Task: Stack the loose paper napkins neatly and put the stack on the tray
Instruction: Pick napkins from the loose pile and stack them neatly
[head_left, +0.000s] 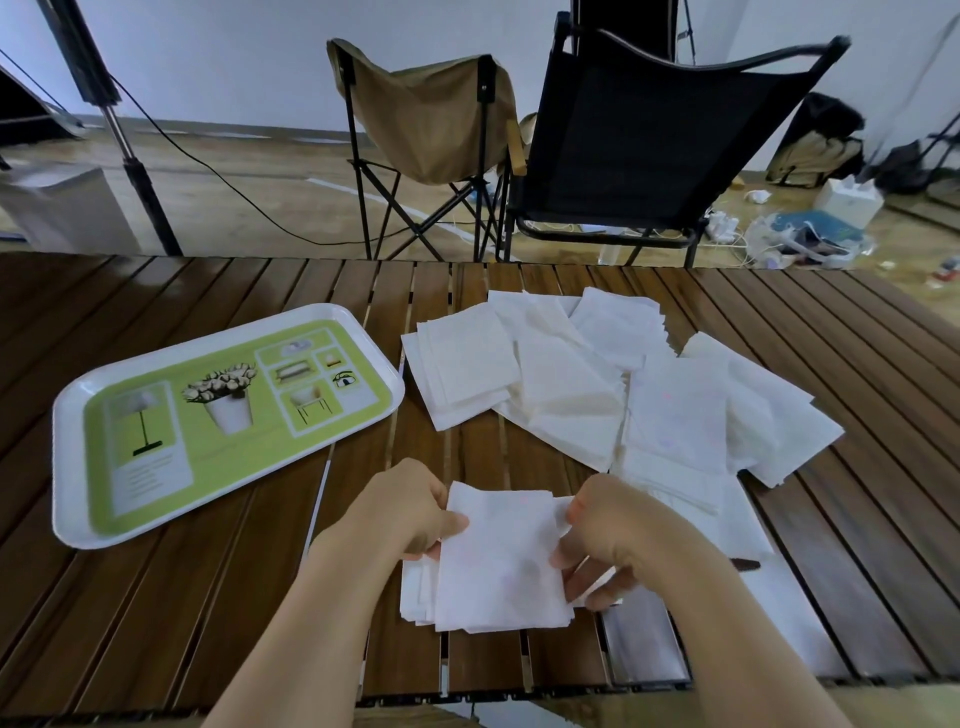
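Note:
A small stack of white paper napkins (498, 566) sits low over the slatted wooden table near its front edge. My left hand (410, 509) grips the stack's left edge, thumb on top. My right hand (602, 535) pinches its right edge, fingers curled under. Several loose white napkins (613, 384) lie spread in overlapping piles across the table behind and to the right of my hands. The white tray (72, 499), with a green picture print inside, rests on the table at the left, holding nothing.
Two folding chairs stand beyond the table's far edge, a tan one (431, 114) and a black one (649, 135). A clear plastic wrapper (644, 644) lies at the front edge, right of the stack. Cables and clutter cover the floor at the far right.

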